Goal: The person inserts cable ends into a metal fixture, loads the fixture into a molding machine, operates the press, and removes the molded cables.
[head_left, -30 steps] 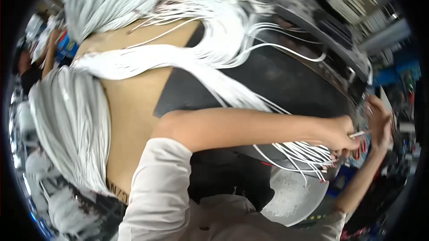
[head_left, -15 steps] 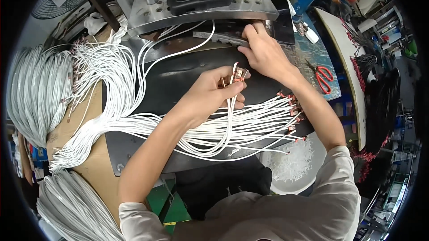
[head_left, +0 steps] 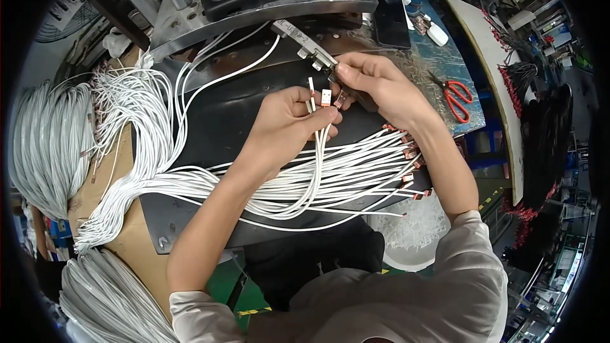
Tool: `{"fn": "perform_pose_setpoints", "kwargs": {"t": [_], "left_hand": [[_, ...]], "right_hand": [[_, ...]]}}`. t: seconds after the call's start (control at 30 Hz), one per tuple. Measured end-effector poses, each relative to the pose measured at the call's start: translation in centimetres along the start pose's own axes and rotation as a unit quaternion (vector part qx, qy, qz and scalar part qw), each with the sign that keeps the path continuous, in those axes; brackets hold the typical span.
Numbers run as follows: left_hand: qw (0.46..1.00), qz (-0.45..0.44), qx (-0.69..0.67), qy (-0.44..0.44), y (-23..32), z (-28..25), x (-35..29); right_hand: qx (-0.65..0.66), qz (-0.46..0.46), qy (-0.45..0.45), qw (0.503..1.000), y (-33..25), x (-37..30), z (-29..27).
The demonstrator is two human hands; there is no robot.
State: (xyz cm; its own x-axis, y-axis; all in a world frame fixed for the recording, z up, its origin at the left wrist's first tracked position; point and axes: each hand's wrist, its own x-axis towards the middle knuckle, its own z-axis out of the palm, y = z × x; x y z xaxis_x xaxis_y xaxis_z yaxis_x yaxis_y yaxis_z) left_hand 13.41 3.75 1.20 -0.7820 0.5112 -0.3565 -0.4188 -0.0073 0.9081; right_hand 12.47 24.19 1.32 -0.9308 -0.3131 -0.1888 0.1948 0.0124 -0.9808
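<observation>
Seen from above: left hand (head_left: pixel 283 123), fingers pinched narrow around a few white cables with small connector ends (head_left: pixel 324 98), held upright over a black mat (head_left: pixel 216 114) on the tabletop; right hand (head_left: pixel 375 82), fingers closed on one connector tip (head_left: pixel 341 97) just beside a metal fixture (head_left: pixel 311 47); red scissors (head_left: pixel 457 98) well apart, rightward.

Both bare forearms come up from the lower edge and meet near the middle. The left hand (head_left: pixel 286 120) is half closed, fingers curled and pinching. The right hand (head_left: pixel 375 85) pinches with thumb and forefinger, wrist bent inward.
</observation>
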Motion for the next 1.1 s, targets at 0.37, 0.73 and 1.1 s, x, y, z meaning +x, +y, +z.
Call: {"fn": "perform_pose_setpoints", "kwargs": {"t": [0.37, 0.73, 1.1], "left_hand": [[0.999, 0.03, 0.013, 0.024, -0.7, -0.2, -0.1], [0.994, 0.101, 0.037, 0.028, -0.8, -1.0, 0.2], [0.986, 0.125, 0.082, 0.071, -2.1, -1.5, -0.5]], "right_hand": [[-0.071, 0.006, 0.031, 0.997, -0.7, -0.4, 0.2], [-0.084, 0.014, 0.004, 0.996, -1.2, -0.6, 0.5], [-0.151, 0.012, 0.019, 0.988, -1.2, 0.3, 1.0]]}}
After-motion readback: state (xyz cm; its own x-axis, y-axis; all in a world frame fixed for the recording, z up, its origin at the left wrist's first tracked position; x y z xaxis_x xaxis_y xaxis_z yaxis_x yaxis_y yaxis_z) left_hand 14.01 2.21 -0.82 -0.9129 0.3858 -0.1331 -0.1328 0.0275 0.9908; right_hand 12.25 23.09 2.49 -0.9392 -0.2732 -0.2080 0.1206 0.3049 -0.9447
